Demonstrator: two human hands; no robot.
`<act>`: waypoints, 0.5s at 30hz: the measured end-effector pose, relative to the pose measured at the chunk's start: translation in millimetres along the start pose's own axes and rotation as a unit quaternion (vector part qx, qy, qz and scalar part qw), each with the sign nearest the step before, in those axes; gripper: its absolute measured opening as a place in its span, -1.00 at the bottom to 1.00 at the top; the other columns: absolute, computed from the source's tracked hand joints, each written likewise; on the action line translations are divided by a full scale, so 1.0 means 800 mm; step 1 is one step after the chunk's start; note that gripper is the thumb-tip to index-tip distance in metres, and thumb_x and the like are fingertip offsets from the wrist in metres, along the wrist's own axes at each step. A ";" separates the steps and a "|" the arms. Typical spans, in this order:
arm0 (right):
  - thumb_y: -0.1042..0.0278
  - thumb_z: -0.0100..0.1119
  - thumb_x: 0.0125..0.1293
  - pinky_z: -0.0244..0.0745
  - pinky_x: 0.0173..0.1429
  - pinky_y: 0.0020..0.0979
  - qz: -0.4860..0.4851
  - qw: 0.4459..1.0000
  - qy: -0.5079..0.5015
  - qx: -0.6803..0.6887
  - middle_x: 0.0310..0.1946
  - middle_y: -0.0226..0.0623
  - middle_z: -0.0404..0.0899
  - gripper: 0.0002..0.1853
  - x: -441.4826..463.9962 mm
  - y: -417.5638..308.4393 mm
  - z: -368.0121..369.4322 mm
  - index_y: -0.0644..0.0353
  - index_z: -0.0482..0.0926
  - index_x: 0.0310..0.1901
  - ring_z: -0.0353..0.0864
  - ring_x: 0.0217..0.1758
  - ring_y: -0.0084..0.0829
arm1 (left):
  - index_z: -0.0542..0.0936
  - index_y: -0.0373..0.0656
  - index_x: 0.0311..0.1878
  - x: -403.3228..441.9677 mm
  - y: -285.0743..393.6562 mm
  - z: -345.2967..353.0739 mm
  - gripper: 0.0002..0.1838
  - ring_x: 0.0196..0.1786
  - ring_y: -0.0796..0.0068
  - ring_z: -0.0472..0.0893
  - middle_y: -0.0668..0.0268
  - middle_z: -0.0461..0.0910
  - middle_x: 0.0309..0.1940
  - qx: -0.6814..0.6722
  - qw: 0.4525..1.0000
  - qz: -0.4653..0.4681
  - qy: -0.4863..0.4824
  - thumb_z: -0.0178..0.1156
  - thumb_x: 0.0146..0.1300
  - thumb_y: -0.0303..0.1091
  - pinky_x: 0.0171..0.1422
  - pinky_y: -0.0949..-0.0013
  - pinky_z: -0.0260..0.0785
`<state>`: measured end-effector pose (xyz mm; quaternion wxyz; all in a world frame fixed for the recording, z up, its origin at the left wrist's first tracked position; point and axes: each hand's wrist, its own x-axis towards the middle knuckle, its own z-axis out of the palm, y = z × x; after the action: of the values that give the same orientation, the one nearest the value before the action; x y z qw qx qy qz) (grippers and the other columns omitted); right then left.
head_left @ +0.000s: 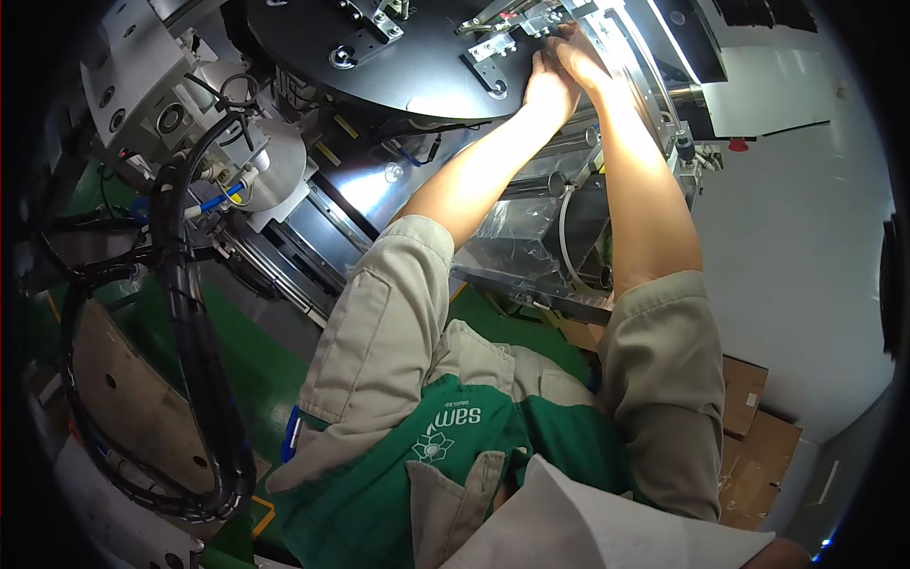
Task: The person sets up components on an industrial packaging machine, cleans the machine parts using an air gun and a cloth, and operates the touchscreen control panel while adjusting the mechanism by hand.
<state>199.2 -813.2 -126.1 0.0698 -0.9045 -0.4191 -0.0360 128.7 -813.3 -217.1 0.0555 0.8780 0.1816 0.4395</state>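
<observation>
Both arms reach up to the right edge of a round black plate (pixel 427 90), where my hands meet. My left hand (pixel 552 87) is closed, with its fingers bent together beside a metal clamp fixture (pixel 493 71) on the plate. Touching or overlapping it, my right hand (pixel 580 59) is closed too, its fingertips at a small metal bracket (pixel 540 21). What the fingers hold, if anything, is hidden by the hands. A second fixture (pixel 365 38) sits on the plate farther left.
A bright lamp strip (pixel 668 38) and a clear guard run close to the right hand. Below the forearms are a metal cylinder (pixel 531 185) and a plastic-covered box (pixel 512 237). Thick black cables (pixel 175 247) hang on the left. Cardboard (pixel 758 455) stands at lower right.
</observation>
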 end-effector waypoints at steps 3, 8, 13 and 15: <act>0.31 0.17 0.23 0.34 0.20 -0.32 0.032 0.995 0.010 0.092 -0.03 -0.08 0.57 -0.61 0.002 0.017 0.008 0.28 0.46 0.06 0.54 0.07 -0.27 | 0.58 -0.32 -0.16 -0.007 0.002 -0.002 -0.64 -0.07 -0.10 0.58 -0.13 0.59 -0.27 0.020 0.997 0.036 0.067 0.14 0.06 -0.24 0.08 -0.01 0.40; 0.40 0.15 0.24 0.43 0.09 -0.33 -0.027 0.992 -0.021 0.122 -0.12 -0.07 0.61 -0.66 0.022 0.036 0.048 0.26 0.50 0.05 0.58 -0.01 -0.29 | 0.52 -0.27 -0.38 -0.019 0.006 -0.033 -0.79 -0.33 0.13 0.63 0.11 0.57 -0.51 -0.262 0.963 0.023 -0.048 0.04 0.14 -0.30 -0.24 0.20 0.55; 0.31 0.10 0.14 0.46 0.01 -0.10 -0.128 0.968 0.092 -0.193 -0.21 0.14 0.55 -0.45 0.010 0.008 0.058 0.43 0.33 0.14 0.56 -0.09 0.03 | 0.56 -0.21 -0.25 -0.147 -0.057 -0.149 -0.83 -0.25 0.27 0.65 0.22 0.60 -0.28 -0.279 0.945 0.143 -0.095 0.13 0.05 -0.44 -0.19 0.31 0.55; 0.40 -0.03 0.17 0.51 -0.23 -0.11 -0.196 0.953 0.036 -0.226 -0.39 0.09 0.57 -0.64 -0.032 -0.049 0.034 0.45 0.40 -0.02 0.60 -0.33 0.00 | 0.63 -0.18 -0.14 -0.211 -0.104 -0.173 -0.74 -0.14 0.27 0.67 0.18 0.65 -0.16 -0.302 0.946 0.049 -0.107 0.11 0.07 -0.51 -0.08 0.32 0.55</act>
<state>152.8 -802.9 -152.0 -0.1296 -0.7945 -0.5666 -0.1757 -95.8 -806.3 -281.3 0.3152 0.8700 -0.0100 0.3789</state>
